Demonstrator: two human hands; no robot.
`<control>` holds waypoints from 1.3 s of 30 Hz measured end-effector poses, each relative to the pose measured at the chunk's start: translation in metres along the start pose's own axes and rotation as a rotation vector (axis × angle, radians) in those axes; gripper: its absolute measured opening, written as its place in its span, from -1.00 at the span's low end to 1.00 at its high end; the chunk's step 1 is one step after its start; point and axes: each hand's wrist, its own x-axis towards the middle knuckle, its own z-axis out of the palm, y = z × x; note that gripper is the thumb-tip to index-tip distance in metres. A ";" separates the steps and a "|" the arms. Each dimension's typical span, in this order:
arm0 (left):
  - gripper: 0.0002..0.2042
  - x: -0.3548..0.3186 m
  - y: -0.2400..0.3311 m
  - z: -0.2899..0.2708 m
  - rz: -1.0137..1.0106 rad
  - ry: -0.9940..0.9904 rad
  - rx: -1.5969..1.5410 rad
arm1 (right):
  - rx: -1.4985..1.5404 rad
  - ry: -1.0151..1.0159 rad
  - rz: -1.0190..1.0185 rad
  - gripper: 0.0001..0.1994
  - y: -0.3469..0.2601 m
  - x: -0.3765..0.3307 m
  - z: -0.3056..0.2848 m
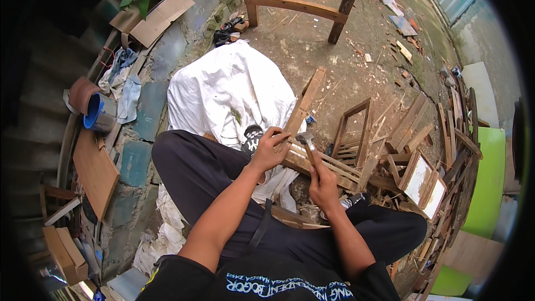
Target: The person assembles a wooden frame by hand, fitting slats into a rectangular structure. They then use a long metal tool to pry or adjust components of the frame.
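Note:
My right hand (323,187) is wrapped round the wooden handle of a hammer (305,139), whose metal head is up beside the fingers of my other hand. My left hand (270,149) is closed, its bent fingertips pinched at the wooden piece between my legs. Whatever they pinch is too small to make out. A narrow wooden plank (307,99) slants away from there towards the far side. Under the hammer, several parallel wooden slats (340,170) join a thicker rail. A patterned black shoe (252,137) is next to my left hand.
A white cloth sack (223,81) lies ahead to the left. Beyond it stands a wooden frame (301,4) with legs. A small slatted frame (352,125) and scrap wood (409,125) pile up on the right. Along the left wall are a blue bucket (100,112) and a brown board (93,170).

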 end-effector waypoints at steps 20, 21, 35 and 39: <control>-0.73 -0.007 -0.004 -0.003 -0.188 -0.026 -0.153 | -0.077 -0.017 -0.073 -0.35 -0.002 0.006 0.010; -0.73 -0.007 -0.004 -0.002 -0.181 -0.026 -0.148 | -0.061 0.017 -0.119 -0.34 -0.006 0.006 0.008; -0.73 -0.007 -0.007 0.000 -0.121 0.002 -0.123 | -0.049 0.167 -0.321 -0.32 0.009 -0.003 0.019; -0.72 -0.005 -0.012 0.000 -0.114 0.027 -0.116 | -0.217 -0.077 -0.091 -0.35 0.014 0.001 0.021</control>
